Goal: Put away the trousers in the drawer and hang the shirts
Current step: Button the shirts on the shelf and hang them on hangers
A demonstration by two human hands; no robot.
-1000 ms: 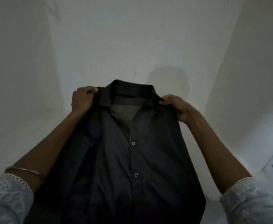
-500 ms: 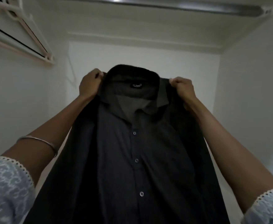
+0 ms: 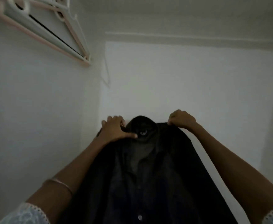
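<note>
A dark button-up shirt [image 3: 148, 175] hangs in front of me inside a white wardrobe, its collar and label facing me. My left hand [image 3: 116, 130] grips the shirt at the left shoulder beside the collar, thumb laid across toward the label. My right hand [image 3: 181, 118] pinches the right shoulder seam from above. The shirt's lower part runs out of the frame's bottom edge. No trousers or drawer are in view.
Several pale pink and white empty hangers [image 3: 51, 33] hang at the upper left. The wardrobe's white back wall [image 3: 181, 81] is behind the shirt, the side walls close on both sides, and the ceiling above. A thin white hook shape [image 3: 105, 75] shows in the left corner.
The view has tilted upward, so the shirt and both hands sit lower in the frame and the hangers look larger. My left thumb has shifted toward the collar label.
</note>
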